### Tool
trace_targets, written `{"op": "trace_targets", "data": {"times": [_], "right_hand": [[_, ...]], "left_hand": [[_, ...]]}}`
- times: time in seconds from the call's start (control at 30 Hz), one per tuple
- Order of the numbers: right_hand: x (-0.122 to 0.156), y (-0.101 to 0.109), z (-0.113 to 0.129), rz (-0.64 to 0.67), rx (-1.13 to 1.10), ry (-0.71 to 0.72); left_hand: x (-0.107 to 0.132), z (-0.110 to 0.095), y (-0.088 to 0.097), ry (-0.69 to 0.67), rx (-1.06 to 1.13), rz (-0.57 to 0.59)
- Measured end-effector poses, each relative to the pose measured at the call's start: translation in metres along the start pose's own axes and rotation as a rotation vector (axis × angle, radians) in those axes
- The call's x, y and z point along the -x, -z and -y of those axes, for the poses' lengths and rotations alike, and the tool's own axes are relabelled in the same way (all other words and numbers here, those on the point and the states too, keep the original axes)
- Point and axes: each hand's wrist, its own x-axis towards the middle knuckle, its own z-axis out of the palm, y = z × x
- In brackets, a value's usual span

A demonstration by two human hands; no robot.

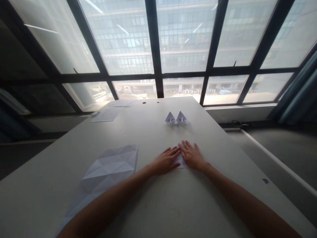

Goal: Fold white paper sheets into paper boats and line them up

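A small folded sheet of white paper (182,163) lies on the white table (153,205), mostly covered by both hands. My left hand (166,161) rests flat on its left side, fingers stretched out. From the right, my right hand (192,155) presses down on it, fingers also extended and palm down. The fingertips of the two hands meet near the paper's upper part. Beyond them stand two folded paper boats (170,119), side by side. How the paper under my hands is folded is largely hidden.
Creased white sheets (111,165) lie at the left, partly under my left forearm. Flat paper (105,114) sits at the far left of the table. A small dark mark (265,181) shows near the right edge. Windows with dark frames (158,76) rise behind the table.
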Motion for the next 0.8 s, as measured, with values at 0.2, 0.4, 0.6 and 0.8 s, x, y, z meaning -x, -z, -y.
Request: {"op": "trace_targets", "data": {"times": [0.2, 0.4, 0.6, 0.8], "right_hand": [[0.0, 0.002, 0.001, 0.01, -0.027, -0.002], [-0.001, 0.0, -0.001, -0.043, -0.08, -0.01], [-0.005, -0.002, -0.008, -0.183, -0.2, 0.086], [-0.007, -0.005, -0.008, -0.172, -0.222, 0.134]], "left_hand": [[0.001, 0.001, 0.001, -0.004, -0.09, 0.112], [0.001, 0.001, 0.001, -0.004, -0.09, 0.104], [0.001, 0.004, 0.0, 0.011, -0.086, 0.107], [0.002, 0.003, 0.001, 0.012, -0.079, 0.116]]}}
